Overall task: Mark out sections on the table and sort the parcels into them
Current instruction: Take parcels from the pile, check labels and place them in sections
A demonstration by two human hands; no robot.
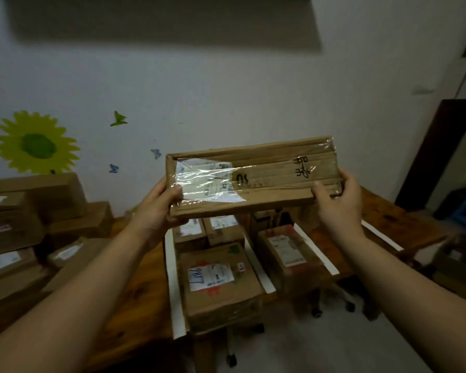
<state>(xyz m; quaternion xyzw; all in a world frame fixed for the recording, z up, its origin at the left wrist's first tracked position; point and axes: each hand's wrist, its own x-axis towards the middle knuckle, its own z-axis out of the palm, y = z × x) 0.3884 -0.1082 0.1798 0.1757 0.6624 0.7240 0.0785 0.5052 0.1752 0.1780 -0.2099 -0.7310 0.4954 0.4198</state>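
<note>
I hold a long flat cardboard parcel (264, 176) up in front of me, above the wooden table (143, 275). Its white label sits under clear tape and black handwriting runs across its face. My left hand (162, 203) grips its left end, thumb on the label. My right hand (336, 203) grips its right end, thumb on the front. White tape strips (170, 265) mark sections on the table. One section holds a taped box (221, 284) with two small boxes (207, 230) behind it. The section to its right holds another box (288, 251).
A pile of several cardboard boxes (24, 224) stands at the left against the white wall with a sunflower sticker (35, 144). Another tape strip (379, 235) lies on the table's right part. Chair castors (315, 313) show under the table edge. Dark objects sit at far right.
</note>
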